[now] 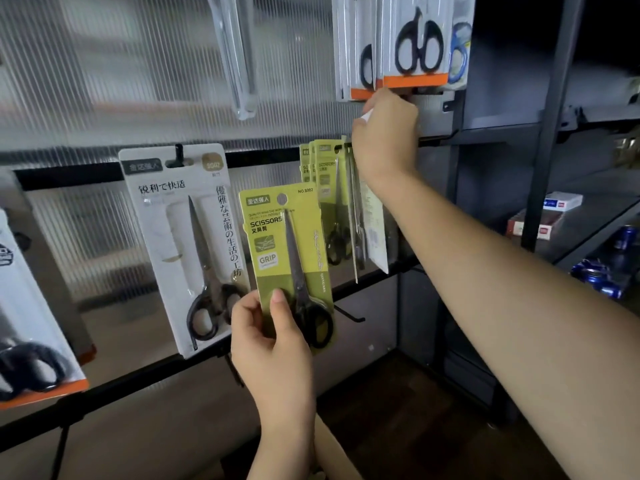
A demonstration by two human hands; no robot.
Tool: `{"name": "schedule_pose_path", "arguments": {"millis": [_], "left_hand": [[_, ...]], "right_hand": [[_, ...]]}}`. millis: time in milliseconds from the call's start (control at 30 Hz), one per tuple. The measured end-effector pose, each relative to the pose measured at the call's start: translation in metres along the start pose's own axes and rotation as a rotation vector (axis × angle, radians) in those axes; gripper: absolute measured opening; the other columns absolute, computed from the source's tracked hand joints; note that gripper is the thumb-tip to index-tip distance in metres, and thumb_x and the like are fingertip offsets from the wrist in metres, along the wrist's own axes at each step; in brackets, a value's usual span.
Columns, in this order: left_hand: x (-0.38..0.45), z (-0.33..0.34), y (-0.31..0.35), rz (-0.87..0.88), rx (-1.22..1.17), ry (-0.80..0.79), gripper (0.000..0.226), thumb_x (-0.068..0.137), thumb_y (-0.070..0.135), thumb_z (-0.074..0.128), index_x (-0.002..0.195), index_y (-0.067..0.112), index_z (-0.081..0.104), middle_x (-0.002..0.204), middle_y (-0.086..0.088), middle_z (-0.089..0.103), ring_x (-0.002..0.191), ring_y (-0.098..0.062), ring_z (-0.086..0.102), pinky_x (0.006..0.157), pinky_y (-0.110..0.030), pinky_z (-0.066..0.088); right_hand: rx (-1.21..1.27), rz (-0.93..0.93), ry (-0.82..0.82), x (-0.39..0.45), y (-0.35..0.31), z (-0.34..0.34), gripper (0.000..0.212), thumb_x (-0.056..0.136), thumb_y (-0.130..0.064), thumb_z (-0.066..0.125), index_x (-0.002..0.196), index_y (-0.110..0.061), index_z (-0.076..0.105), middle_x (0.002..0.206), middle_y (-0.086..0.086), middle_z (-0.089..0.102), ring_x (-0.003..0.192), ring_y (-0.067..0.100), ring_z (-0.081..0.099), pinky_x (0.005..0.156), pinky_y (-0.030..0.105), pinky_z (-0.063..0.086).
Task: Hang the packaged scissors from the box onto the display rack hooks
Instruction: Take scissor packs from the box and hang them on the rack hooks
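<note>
Left hand point(273, 344) grips a green pack point(287, 258) by its lower end, thumb across the front, fingers curled behind; pack is upright, in the air in front of the rack, between the white pack point(180, 237) and the hung green packs point(325, 174), on no hook yet. Right hand point(386, 133) is up at the hook point(346, 147) carrying those green packs, fingers curled at the hook end; something small and white shows at its upper edge, cannot tell what, or whether it is pinched or just touched. Risks: held pack has one small round hole near the top, and the grip is at the far end, so the top can wobble and miss the hook tip. Hook looks fairly full, and several packs hang skewed, so pushing another on could knock them further out of line or slip one off if the right hand lets go. A bare hook point(349, 315) sticks out lower, close to the pack's bottom corner; could snag. Pack look: yellow-green card, "SCISSORS" and "GRIP" print, black-handled scissors under clear blister, points up, handles down.
</note>
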State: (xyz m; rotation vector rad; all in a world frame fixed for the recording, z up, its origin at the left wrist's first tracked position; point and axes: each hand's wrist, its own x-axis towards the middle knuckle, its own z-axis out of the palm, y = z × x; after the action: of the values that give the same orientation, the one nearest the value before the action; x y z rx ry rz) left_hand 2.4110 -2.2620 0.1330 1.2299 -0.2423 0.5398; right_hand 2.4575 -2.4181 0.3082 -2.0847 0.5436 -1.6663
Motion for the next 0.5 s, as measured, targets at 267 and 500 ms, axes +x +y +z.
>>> {"name": "schedule_pose_path", "arguments": {"millis": [267, 500], "left_hand": [[0.004, -0.002, -0.002, -0.013, -0.034, 0.011, 0.012, 0.094, 0.016, 0.054, 0.086, 0.025, 0.055, 0.079, 0.009, 0.063, 0.068, 0.005, 0.057, 0.063, -0.007, 0.042], [0.003, -0.001, -0.003, -0.025, -0.055, 0.005, 0.011, 0.095, 0.015, 0.053, 0.086, 0.021, 0.055, 0.077, 0.008, 0.061, 0.064, 0.007, 0.054, 0.06, -0.006, 0.041]], "right_hand": [[-0.073, -0.006, 0.035, -0.006, -0.002, 0.005, 0.022, 0.091, 0.0, 0.047, 0.1, -0.005, 0.066, 0.1, 0.012, 0.065, 0.09, 0.027, 0.061, 0.071, 0.03, 0.049], [-0.152, -0.108, -0.015, -0.019, -0.007, 0.003, 0.019, 0.096, -0.015, 0.048, 0.094, -0.005, 0.065, 0.106, 0.01, 0.056, 0.086, 0.022, 0.056, 0.074, 0.027, 0.045]]}}
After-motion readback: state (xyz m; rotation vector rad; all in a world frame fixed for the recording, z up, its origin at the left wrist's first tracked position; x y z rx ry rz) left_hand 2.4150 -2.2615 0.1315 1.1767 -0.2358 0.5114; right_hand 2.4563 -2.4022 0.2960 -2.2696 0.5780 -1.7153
